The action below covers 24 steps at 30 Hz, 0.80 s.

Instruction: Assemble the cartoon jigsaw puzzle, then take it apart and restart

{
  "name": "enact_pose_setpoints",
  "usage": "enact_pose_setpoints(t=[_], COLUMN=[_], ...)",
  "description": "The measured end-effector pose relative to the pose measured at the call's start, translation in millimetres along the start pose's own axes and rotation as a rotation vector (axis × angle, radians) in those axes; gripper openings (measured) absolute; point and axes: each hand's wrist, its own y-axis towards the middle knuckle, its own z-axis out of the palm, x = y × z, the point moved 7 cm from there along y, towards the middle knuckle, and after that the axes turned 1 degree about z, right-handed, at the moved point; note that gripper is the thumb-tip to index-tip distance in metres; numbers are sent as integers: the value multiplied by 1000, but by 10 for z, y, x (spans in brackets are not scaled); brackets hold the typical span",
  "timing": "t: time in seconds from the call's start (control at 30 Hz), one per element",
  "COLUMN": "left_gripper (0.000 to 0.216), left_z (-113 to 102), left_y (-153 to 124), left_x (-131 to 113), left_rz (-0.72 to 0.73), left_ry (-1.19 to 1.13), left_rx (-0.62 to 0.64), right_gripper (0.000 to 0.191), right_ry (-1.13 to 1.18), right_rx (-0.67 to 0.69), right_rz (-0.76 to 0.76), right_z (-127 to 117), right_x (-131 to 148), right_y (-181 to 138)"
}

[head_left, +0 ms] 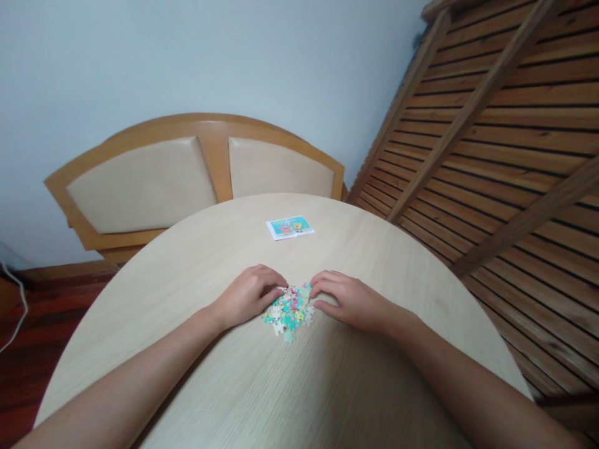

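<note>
A small heap of jigsaw puzzle pieces (287, 312), in teal, white, pink and yellow, lies on the round pale wood table (210, 380). My left hand (253, 292) rests along the heap's left side, its fingers curved and apart from the thumb, touching the pieces at the edge. On the opposite side, my right hand (346, 299) curves in with fingers and thumb spread, fingertips at the heap's right edge. Neither hand grips a piece that I can make out. Beyond the heap lies a picture card (291, 227) with two cartoon figures on a teal ground.
Behind the table stands a wooden headboard (219, 156) with cream padded panels, against a pale wall (210, 56). A slatted wooden frame (486, 137) leans on the right. At the far left, a white cable (21, 305) hangs over the reddish floor (51, 330).
</note>
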Motion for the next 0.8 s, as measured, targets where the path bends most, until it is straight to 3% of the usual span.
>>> enact_pose_setpoints(t=[0.3, 0.47, 0.67, 0.8], left_gripper=[17, 18, 20, 22], left_z=[8, 25, 118, 117], left_y=[-13, -16, -34, -43], left_x=[24, 53, 153, 207], left_rz=[-92, -162, -299, -352], left_ry=[-97, -177, -550, -634], left_rx=[-28, -54, -81, -132], right_gripper=[27, 25, 19, 14], right_ry=[-2, -39, -68, -74], right_rx=[-17, -33, -38, -31], right_rz=[-16, -24, 5, 28], right_z=[35, 47, 49, 24], right_x=[24, 23, -37, -61], right_y=[20, 32, 36, 33])
